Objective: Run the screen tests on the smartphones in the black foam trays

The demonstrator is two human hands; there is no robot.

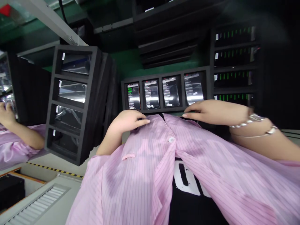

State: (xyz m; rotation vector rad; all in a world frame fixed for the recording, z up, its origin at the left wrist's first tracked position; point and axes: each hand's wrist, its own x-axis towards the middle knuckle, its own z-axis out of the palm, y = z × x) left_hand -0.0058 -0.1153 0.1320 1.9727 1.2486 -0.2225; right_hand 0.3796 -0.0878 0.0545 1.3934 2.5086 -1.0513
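My left hand rests with curled fingers on the front of my pink striped smock, at the near edge of a black foam tray. My right hand, with bracelets at the wrist, lies flat with fingers stretched out along the same tray's near edge. The tray holds several phones standing side by side, their screens lit with text. Neither hand holds anything that I can see.
A tall black foam rack with phones in its slots stands to the left. Darker racks with green lights rise at the right. Another person's hand and pink sleeve are at the far left. A yellow-black striped edge runs below.
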